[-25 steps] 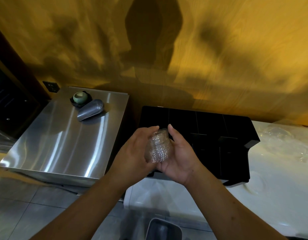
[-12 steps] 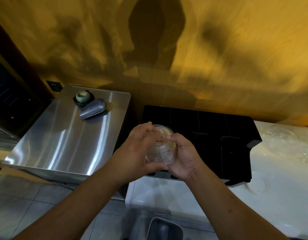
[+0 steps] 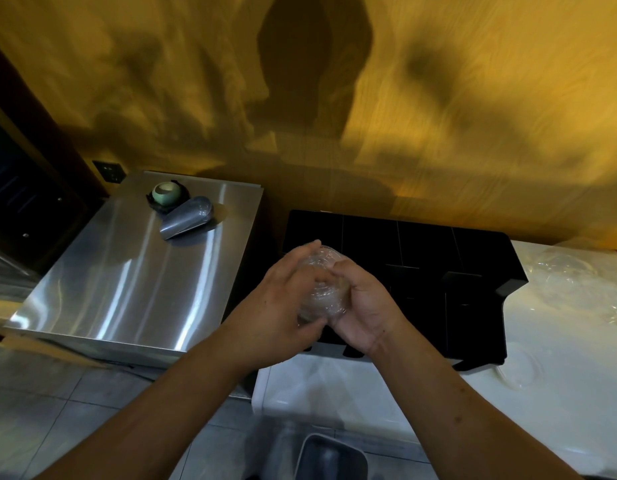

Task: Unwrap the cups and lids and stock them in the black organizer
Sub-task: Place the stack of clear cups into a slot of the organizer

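Left hand [image 3: 279,306] and right hand [image 3: 365,306] are gripping the clear plastic stack [image 3: 322,292] tighter now, tipping it over the black organizer [image 3: 421,244]; stocking looks close.

Left hand [image 3: 282,299] and right hand [image 3: 362,306], a second ago pressed flat-fingered either side of the stack of clear lids [image 3: 322,289], now curl around it, the left thumb hooked under its near end.

steel top [image 3: 127,278] carrying green cup [image 3: 166,194], scoop [image 3: 187,218] lying just beside it | white counter [image 3: 559,358] bearing organizer [image 3: 421,271], clear plastic [image 3: 570,271] lying to its right | tiled floor [image 3: 57,410] holding bin [image 3: 331,459]
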Demonstrator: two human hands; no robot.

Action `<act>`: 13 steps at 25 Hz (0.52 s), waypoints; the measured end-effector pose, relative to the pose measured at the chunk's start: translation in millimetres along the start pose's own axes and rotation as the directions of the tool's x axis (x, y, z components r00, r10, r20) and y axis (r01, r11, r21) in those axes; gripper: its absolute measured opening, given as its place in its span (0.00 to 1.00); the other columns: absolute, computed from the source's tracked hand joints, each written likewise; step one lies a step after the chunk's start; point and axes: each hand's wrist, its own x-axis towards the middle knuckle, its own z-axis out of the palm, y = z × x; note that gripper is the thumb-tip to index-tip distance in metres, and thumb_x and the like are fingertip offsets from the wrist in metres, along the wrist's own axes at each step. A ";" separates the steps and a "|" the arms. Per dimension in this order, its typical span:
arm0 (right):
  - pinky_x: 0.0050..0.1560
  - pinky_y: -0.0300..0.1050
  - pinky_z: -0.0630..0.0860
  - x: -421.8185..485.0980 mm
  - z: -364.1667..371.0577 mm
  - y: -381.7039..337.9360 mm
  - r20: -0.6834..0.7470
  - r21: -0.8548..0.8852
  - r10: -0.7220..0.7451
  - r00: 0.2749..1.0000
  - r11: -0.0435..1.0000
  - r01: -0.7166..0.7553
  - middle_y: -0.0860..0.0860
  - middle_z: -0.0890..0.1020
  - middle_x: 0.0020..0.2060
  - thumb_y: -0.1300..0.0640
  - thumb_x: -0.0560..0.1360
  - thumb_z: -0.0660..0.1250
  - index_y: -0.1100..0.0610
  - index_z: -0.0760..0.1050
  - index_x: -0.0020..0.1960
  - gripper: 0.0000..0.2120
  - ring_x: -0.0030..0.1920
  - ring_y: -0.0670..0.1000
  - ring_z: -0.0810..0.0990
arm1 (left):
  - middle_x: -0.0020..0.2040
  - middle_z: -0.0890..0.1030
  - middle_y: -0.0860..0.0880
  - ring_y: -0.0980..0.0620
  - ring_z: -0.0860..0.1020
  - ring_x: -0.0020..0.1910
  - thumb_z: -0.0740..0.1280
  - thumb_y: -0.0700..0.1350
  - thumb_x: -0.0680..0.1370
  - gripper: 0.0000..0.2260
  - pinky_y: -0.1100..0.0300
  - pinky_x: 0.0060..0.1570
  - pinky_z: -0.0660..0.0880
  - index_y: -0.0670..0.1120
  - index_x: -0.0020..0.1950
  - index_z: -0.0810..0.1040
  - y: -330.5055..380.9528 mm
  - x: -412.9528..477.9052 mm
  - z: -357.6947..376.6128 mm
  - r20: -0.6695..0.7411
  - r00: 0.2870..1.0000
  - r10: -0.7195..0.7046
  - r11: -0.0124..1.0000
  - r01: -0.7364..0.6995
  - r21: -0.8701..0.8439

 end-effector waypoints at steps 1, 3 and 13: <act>0.64 0.64 0.75 -0.3 1.5 1.5 -0.013 0.004 -0.006 1.000 1.000 0.006 0.66 0.80 0.61 0.60 0.79 0.67 0.63 0.73 0.74 0.24 0.61 0.64 0.81 | 0.84 0.53 0.60 0.58 0.60 0.81 0.76 0.52 0.74 0.29 0.60 0.66 0.74 0.62 0.72 0.69 1.1 -0.3 1.3 -0.004 1.000 -0.031 0.997 0.031 -0.071; 0.66 0.63 0.76 -1.9 3.2 5.0 -0.015 0.028 -0.012 1.000 1.000 0.012 0.66 0.83 0.60 0.61 0.79 0.65 0.65 0.77 0.70 0.20 0.61 0.63 0.82 | 0.83 0.52 0.63 0.65 0.60 0.79 0.74 0.55 0.74 0.30 0.71 0.63 0.72 0.70 0.71 0.65 7.5 2.1 3.8 -0.041 0.987 -0.153 0.938 0.132 -0.321; 0.65 0.63 0.77 6.1 -2.4 2.8 0.048 -0.088 -0.057 0.997 0.994 0.061 0.68 0.82 0.62 0.60 0.77 0.68 0.67 0.76 0.69 0.22 0.61 0.64 0.83 | 0.51 0.88 0.47 0.50 0.87 0.45 0.77 0.58 0.69 0.25 0.61 0.37 0.81 0.52 0.63 0.78 -12.4 11.6 0.5 0.156 0.784 -0.601 0.359 0.439 -0.824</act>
